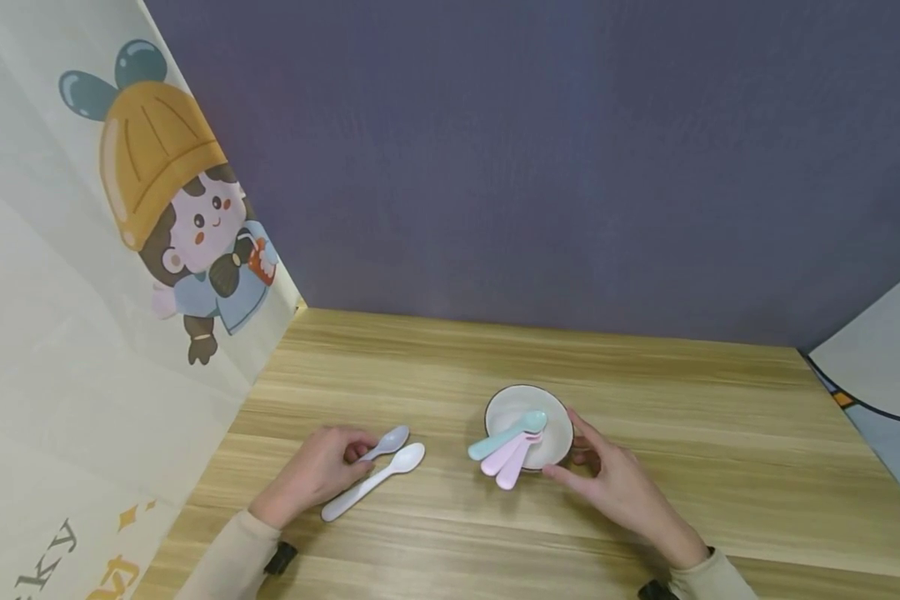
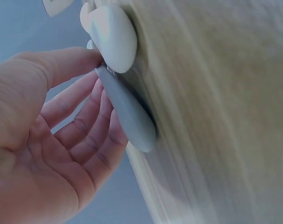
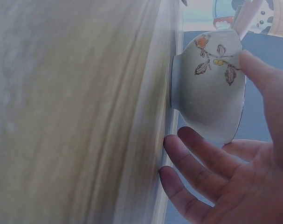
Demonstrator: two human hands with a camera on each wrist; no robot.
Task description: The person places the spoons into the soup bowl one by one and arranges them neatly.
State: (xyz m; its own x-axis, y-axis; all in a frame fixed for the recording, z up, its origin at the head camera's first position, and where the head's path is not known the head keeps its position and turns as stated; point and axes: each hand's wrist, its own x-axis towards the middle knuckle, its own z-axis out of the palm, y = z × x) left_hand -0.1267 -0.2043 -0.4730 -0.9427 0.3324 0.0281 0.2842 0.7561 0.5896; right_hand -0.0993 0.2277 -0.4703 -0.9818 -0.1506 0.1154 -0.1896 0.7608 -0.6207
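Note:
In the head view my left hand [image 1: 317, 472] pinches a pale lavender spoon [image 1: 396, 437] at its handle. The left wrist view shows the same grey-looking spoon [image 2: 129, 114] between thumb and fingertips, close to the tabletop. Just beside it lies a white spoon [image 1: 407, 457]. My right hand [image 1: 621, 487] holds a small white bowl [image 1: 559, 438] at its right side, thumb and index finger spread along the rim. Leaf and fruit drawings mark the bowl's outer wall [image 3: 206, 93]. A mint spoon [image 1: 498, 441] and two pink spoons [image 1: 512, 473] lean in the bowl, handles over its front-left rim.
The wooden table [image 1: 607, 550] reaches back to a dark blue-grey wall panel [image 1: 532, 167]. At the left stands a pale wall with a printed cartoon figure [image 1: 195, 217]. Another printed panel [image 1: 885, 358] borders the right side.

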